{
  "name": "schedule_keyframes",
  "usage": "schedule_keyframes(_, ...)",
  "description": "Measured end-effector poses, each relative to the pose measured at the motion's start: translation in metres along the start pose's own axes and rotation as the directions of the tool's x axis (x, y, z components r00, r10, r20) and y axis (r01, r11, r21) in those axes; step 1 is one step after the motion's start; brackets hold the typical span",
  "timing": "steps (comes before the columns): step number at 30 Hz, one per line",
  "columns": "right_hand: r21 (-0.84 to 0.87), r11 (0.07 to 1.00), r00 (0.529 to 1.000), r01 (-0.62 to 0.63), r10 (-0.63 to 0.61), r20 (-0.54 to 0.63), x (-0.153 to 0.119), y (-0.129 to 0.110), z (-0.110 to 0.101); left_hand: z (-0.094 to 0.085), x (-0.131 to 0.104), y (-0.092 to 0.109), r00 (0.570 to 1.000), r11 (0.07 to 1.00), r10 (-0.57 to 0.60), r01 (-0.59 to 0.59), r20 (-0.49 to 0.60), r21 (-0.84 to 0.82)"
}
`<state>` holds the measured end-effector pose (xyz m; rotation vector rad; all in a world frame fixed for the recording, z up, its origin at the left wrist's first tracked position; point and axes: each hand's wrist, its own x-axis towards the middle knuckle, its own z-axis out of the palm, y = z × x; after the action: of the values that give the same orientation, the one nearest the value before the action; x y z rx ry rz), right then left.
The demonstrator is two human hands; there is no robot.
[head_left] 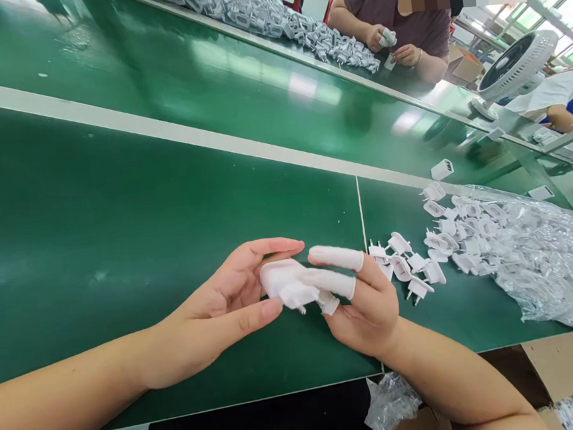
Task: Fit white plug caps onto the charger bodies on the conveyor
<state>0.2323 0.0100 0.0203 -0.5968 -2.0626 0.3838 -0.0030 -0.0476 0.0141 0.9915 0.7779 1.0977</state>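
A white plug housing with metal pins (285, 282) is held over the green bench. My right hand (364, 302), with white finger covers on several fingers, pinches it between thumb and fingers from the right. On the left, my left hand (228, 294) is bare and loosely cupped, its index finger stretched out. Its thumb tip meets or overlaps the lower left edge of the plug housing; its other fingers are partly hidden behind. Beyond my right hand lies a loose group of similar white plug housings (401, 267), pins pointing various ways.
More plug housings spill from a clear plastic bag (551, 259) at the right. A white block with ports (442, 169) stands near the pale strip (210, 140). Across the bench, a person (385, 32) handles small white parts beside a heap (300, 30). A fan (517, 64) stands behind.
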Motion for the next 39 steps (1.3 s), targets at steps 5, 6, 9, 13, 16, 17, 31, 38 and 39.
schedule_keyframes(5,0.001,0.997,0.997,0.074,-0.074,0.019,-0.003,-0.004,0.000,-0.007,-0.005,0.007,0.993,0.992,-0.061,0.049,0.100,0.120)
schedule_keyframes(6,0.001,0.998,0.998,0.062,-0.063,0.013,-0.002,-0.004,0.000,-0.009,-0.005,0.006,0.992,0.989,-0.061,0.046,0.109,0.138)
schedule_keyframes(9,0.008,1.000,1.000,0.029,-0.029,-0.002,0.000,-0.005,0.000,-0.007,-0.006,0.001,0.997,0.995,-0.021,0.014,0.069,0.101)
schedule_keyframes(13,0.033,0.999,1.000,0.014,-0.015,0.021,0.002,-0.007,-0.001,-0.001,-0.008,-0.006,1.000,0.999,0.016,-0.017,0.019,0.031)
schedule_keyframes(16,0.042,0.999,0.998,0.007,-0.009,0.061,0.003,-0.006,-0.002,-0.001,-0.008,-0.007,0.999,0.996,0.048,-0.049,0.017,0.077)
schedule_keyframes(17,0.038,0.999,0.997,0.005,-0.007,0.071,0.004,-0.006,-0.003,-0.001,-0.008,-0.007,0.998,0.994,0.057,-0.059,0.020,0.089)
schedule_keyframes(31,-0.035,0.999,0.999,-0.010,0.012,0.034,0.000,0.002,0.001,-0.008,-0.005,-0.012,0.962,0.912,0.241,-0.270,0.128,0.310)
schedule_keyframes(38,0.045,0.999,1.000,-0.013,0.012,0.009,-0.003,0.002,0.005,-0.011,-0.004,-0.012,0.947,0.851,0.281,-0.321,0.156,0.416)
schedule_keyframes(39,0.059,0.998,1.000,-0.025,0.024,0.013,-0.005,0.002,0.006,-0.010,-0.005,-0.012,0.945,0.844,0.287,-0.326,0.156,0.425)
